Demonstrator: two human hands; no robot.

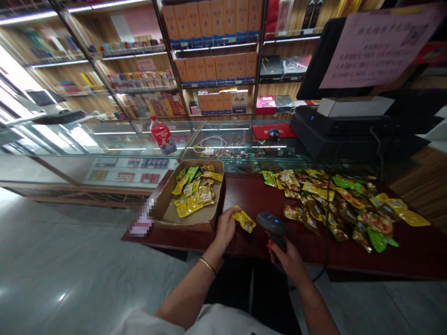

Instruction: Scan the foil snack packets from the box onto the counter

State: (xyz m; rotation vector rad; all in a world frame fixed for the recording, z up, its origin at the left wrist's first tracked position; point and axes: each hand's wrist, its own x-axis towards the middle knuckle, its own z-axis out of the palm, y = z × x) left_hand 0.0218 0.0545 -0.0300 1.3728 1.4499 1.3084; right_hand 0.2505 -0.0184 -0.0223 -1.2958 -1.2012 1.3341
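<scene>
Pinched in my left hand (226, 229) is a yellow snack packet (244, 220), held just over the dark red table (240, 190). My right hand (287, 260) wraps round the handle of a black barcode scanner (271, 223), whose head points toward the packet without touching it. Left of my left hand stands an open cardboard box (195, 226) with several yellow, green and gold packets (190, 204) inside. To the right of the scanner, a loose pile of similar packets (328, 200) spreads over the table.
Behind the table runs a glass display counter (136, 135) bearing a red bottle (162, 135), a white cable (209, 145) and a mouse (274, 134) on a red mat. At right stands a black monitor (323, 60). The scanner's cord (327, 223) crosses the pile.
</scene>
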